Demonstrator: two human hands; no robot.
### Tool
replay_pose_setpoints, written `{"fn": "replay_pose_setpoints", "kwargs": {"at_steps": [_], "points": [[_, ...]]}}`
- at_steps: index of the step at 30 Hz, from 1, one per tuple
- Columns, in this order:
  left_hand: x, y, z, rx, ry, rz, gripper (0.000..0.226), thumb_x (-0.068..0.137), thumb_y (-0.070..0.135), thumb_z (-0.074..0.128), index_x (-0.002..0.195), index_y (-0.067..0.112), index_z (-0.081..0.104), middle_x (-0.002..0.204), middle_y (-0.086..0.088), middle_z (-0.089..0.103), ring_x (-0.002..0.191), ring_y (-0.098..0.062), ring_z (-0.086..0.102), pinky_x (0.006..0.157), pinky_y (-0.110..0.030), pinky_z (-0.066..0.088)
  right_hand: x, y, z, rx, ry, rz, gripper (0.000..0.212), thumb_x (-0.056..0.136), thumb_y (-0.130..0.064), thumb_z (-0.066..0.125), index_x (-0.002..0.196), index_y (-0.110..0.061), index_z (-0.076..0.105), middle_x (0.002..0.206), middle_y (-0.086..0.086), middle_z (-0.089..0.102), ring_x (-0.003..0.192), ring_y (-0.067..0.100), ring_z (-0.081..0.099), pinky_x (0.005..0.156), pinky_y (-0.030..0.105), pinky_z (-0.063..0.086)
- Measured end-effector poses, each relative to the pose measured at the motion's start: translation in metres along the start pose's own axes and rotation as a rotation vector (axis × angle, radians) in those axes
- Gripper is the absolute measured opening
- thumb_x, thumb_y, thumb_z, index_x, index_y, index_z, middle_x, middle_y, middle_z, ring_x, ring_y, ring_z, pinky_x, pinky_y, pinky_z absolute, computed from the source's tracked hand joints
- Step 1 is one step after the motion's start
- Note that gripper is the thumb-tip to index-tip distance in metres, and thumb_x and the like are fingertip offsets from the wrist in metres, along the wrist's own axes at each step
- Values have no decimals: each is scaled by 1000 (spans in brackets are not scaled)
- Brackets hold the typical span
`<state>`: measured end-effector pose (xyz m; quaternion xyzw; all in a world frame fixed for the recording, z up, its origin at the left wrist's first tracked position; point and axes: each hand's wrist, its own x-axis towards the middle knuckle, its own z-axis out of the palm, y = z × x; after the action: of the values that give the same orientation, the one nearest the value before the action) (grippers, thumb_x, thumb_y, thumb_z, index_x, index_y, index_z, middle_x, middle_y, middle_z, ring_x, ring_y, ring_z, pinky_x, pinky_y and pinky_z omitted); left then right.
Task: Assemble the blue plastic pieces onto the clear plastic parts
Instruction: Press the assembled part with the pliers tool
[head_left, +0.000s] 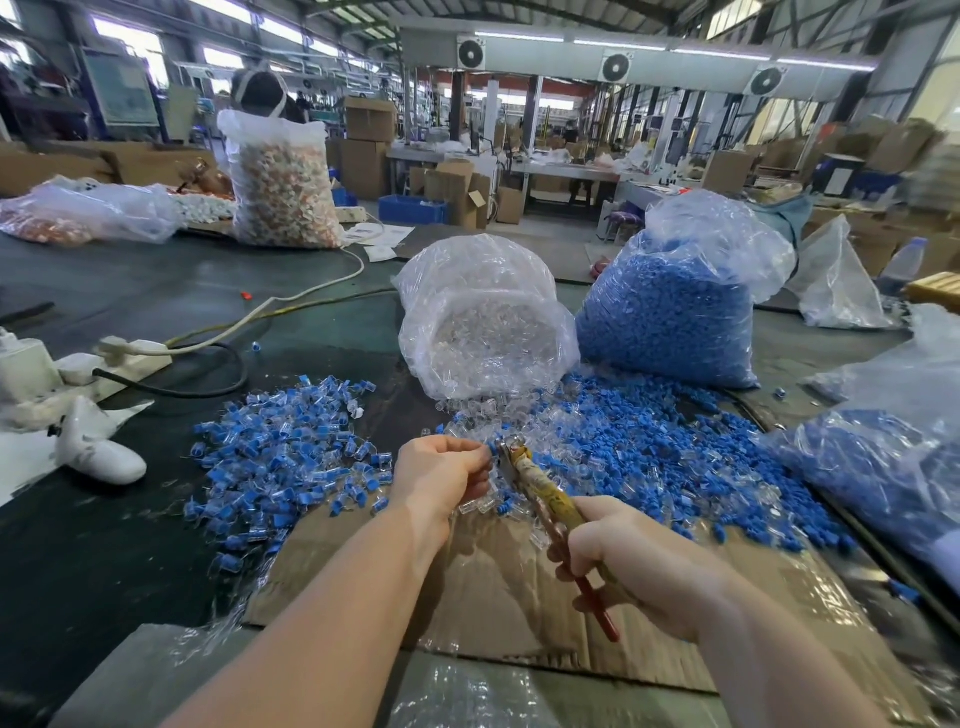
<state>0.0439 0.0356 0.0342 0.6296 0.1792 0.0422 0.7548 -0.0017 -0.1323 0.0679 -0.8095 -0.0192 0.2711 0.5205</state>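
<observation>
Blue pieces (649, 441) remain heaped, a smaller finished pile (280, 447) beside them, as the left hand (441, 475) pinches one part against pliers (545, 499) gripped by the right hand (639, 566) (bags barely dented).

Factory hall: cardboard boxes (363, 166), ceiling fans (470, 53), strip lights (519, 36).

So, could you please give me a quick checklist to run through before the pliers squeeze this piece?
1. Left hand pinches a piece at the plier tip: ok.
2. Right hand grips the pliers by the handles: ok.
3. Blue piece seated squarely in the clear part: cannot tell, fingers hide it.
4. Fingertips out of the jaws: cannot tell.
5. Loose blue pieces within reach: ok.
6. Finished pile kept apart on the left: ok.
</observation>
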Motion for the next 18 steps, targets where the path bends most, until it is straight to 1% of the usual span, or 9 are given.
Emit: {"fn": "replay_pose_setpoints", "kwargs": {"at_steps": [4, 8, 10, 11, 13, 15, 16, 18], "points": [[0, -1, 1, 7, 17, 7, 10, 83, -4, 62, 76, 3, 64, 67, -9, 62, 55, -13, 58, 46, -18, 50, 0, -1, 1, -89, -7, -13, 22, 77, 6, 43, 91, -10, 42, 86, 10, 41, 84, 24, 41, 69, 34, 40], [0, -3, 1, 0, 12, -1, 9, 82, -5, 63, 77, 3, 64, 67, -9, 63, 56, -13, 59, 47, -19, 49, 0, -2, 0, -148, -12, -18, 18, 77, 6, 43, 85, -10, 40, 82, 8, 40, 80, 23, 41, 66, 31, 40], [0, -4, 0, -14, 9, -3, 9, 82, -5, 63, 78, 3, 64, 68, -9, 63, 56, -12, 60, 47, -18, 49, -1, -1, -3, -140, 1, -9, 18, 75, 5, 46, 90, -5, 45, 85, 9, 42, 80, 21, 43, 66, 31, 41], [-1, -5, 0, -22, 8, -1, 8, 82, -5, 63, 78, 3, 64, 67, -8, 63, 56, -12, 60, 47, -18, 49, -1, -1, -4, -127, 5, -1, 24, 74, 5, 46, 98, -1, 48, 87, 9, 44, 81, 21, 44, 66, 31, 42], [-1, -6, 1, -22, 4, 9, 8, 81, -4, 64, 78, 3, 65, 67, -8, 63, 55, -11, 60, 48, -18, 49, -1, 2, -6, -106, 6, 15, 41, 71, 4, 48, 112, 2, 47, 90, 11, 45, 82, 22, 46, 67, 32, 42], [-2, -5, 2, -9, -3, 27, 8, 82, -4, 64, 77, 3, 64, 66, -8, 62, 56, -12, 60, 49, -19, 50, -1, 3, -6, -118, 1, 22, 49, 63, -1, 49, 112, 2, 47, 90, 12, 46, 82, 24, 45, 68, 35, 38], [-2, -4, 2, -1, -6, 37, 9, 82, -4, 64, 76, 3, 64, 66, -8, 62, 56, -13, 59, 49, -19, 50, -1, 3, -6, -121, 2, 22, 47, 63, -1, 48, 110, 2, 48, 90, 12, 46, 82, 25, 45, 69, 36, 35], [-2, -3, 3, 19, -11, 55, 10, 82, -4, 63, 75, 4, 64, 66, -7, 62, 57, -13, 59, 50, -20, 50, -1, 3, -6, -115, 5, 12, 37, 68, 5, 45, 104, -2, 50, 90, 13, 44, 82, 27, 42, 69, 36, 33]]}}
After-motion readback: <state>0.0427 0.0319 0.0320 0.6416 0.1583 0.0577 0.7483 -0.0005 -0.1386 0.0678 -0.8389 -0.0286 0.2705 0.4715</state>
